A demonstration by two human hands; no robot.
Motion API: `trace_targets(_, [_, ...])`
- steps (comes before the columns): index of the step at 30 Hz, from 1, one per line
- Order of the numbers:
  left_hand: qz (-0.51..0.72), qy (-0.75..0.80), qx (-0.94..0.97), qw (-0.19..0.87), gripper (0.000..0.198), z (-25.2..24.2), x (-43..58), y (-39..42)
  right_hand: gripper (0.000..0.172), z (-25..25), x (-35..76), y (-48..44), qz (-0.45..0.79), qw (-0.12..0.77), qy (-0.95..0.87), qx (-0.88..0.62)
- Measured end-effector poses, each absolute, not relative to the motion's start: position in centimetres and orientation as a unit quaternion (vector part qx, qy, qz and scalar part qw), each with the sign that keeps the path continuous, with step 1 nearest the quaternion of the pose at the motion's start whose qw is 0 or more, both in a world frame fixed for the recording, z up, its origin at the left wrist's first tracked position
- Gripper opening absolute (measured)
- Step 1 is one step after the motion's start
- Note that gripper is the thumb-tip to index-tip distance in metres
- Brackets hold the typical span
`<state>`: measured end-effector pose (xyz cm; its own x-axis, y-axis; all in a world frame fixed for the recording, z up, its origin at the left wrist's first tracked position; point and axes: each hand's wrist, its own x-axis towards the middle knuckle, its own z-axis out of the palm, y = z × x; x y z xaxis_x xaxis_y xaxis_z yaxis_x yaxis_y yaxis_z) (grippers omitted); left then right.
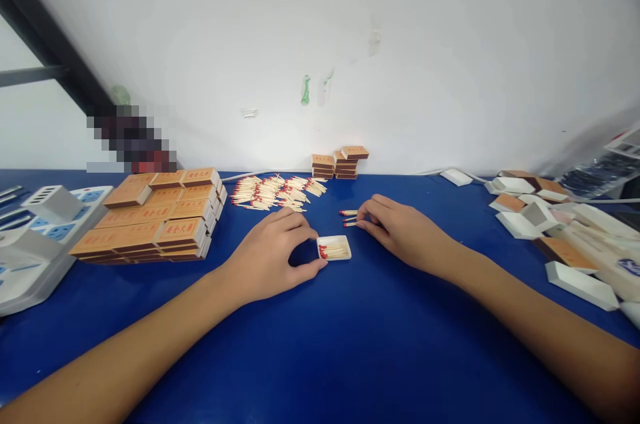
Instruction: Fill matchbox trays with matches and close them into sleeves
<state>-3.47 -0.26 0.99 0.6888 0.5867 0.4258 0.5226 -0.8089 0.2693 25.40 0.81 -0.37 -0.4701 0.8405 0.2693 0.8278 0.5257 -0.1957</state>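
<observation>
A small white matchbox tray [335, 258] lies on the blue table with several red-headed matches [334, 251] inside. My left hand [273, 251] grips its left end between thumb and forefinger. To the right and slightly farther back, my right hand [393, 227] is closed in a pinch at the plain ends of a few loose matches [349, 219], whose red heads point left. Beyond my left hand a loose heap of matches [273, 192] is spread out.
Stacked matchboxes [150, 214] stand at the left, beside a white power strip [50, 257]. A smaller stack of matchboxes [345, 163] is against the wall. On the right lie white trays [580, 284], orange sleeves [565, 254] and a plastic packet [615, 244]. A white cable runs along the wall.
</observation>
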Motion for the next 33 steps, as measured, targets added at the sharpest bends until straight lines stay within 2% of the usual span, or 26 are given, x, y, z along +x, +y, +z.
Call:
trace_targets(6, [0.253, 0.302, 0.917, 0.058, 0.026, 1.1, -3.4, -0.2, 0.015, -0.3, 25.3, 0.8, 0.015, 0.158, -0.856, -0.493])
trace_targets(12, [0.251, 0.308, 0.916, 0.052, 0.026, 1.1, -3.2, -0.4, 0.013, 0.8, 23.2, -1.1, 0.032, 0.209, -0.862, -0.461])
trace_targets(20, [0.255, 0.304, 0.916, 0.054, 0.022, 1.1, -3.0, -0.6, 0.012, 0.7, 21.6, -2.6, 0.011, 0.188, -0.884, -0.428])
trace_targets(27, [0.254, 0.301, 0.917, 0.057, 0.023, 1.2, -2.9, -0.7, 0.010, 0.4, 23.6, -0.5, 0.037, 0.263, -0.844, -0.466])
trace_targets(33, [0.249, 0.305, 0.917, 0.059, 0.024, 1.2, -3.1, -0.6, 0.016, -0.8, 25.1, 1.3, 0.028, 0.224, -0.837, -0.499])
